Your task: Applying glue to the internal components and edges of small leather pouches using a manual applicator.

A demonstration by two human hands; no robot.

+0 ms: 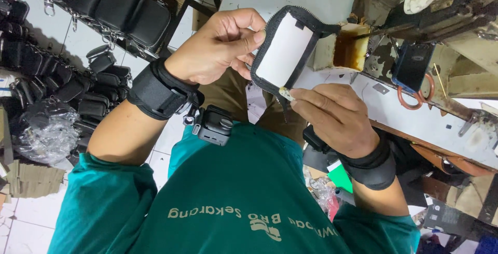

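My left hand [223, 44] grips the left edge of a small black zip pouch [270, 41], thumb on top, holding it up in front of me. A white card [285, 52] fills the pouch's open face. At the pouch's lower corner my right hand [332, 116] pinches the zip end between thumb and forefinger. Both wrists wear black straps. A small black camera [215, 124] is clipped at my chest.
A worn sewing machine [456, 5] stands on a white table [415, 114] at the upper right, with a dark phone [412, 65] leaning on it. Several finished black pouches [98, 78] lie heaped on the tiled floor at left, beside a crumpled plastic bag [44, 132] and cardboard pieces [31, 179].
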